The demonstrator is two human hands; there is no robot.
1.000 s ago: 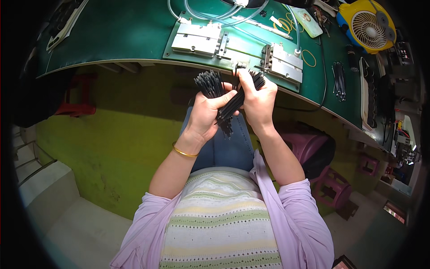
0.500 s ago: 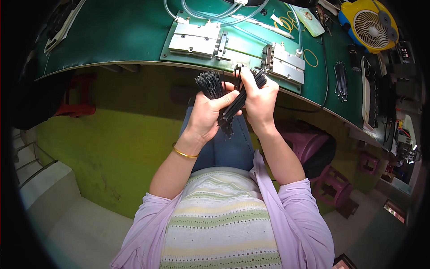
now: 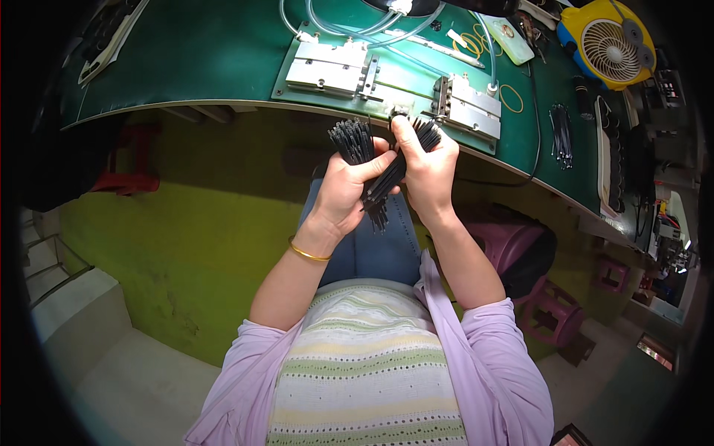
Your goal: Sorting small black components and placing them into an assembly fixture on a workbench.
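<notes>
Over my lap, just off the bench's front edge, my left hand point(image 3: 338, 193) is closed around a thick bundle of thin black rods point(image 3: 351, 141). Their ends fan out above the fingers, and some lower ends poke out beneath. My right hand point(image 3: 433, 172) grips a second, slanted bundle of black rods point(image 3: 387, 182), which crosses in front of the left fingers. Its upper ends stick out beside the right index finger. The two hands nearly meet, and the left thumb lies against the slanted bundle. Whether the rods are wires or tubes I cannot tell.
On the green bench point(image 3: 186, 67) sits a fixture with a left metal block point(image 3: 326, 68) and a right metal block point(image 3: 476, 110), fed by clear air hoses point(image 3: 357, 33). More black rods point(image 3: 562, 137) lie right, near a yellow fan point(image 3: 613, 52). A purple stool point(image 3: 498, 241) stands below.
The view has shifted slightly. The right thumb and fingertips have moved a little at the top of the slanted bundle; both hands keep hold of their rods.
</notes>
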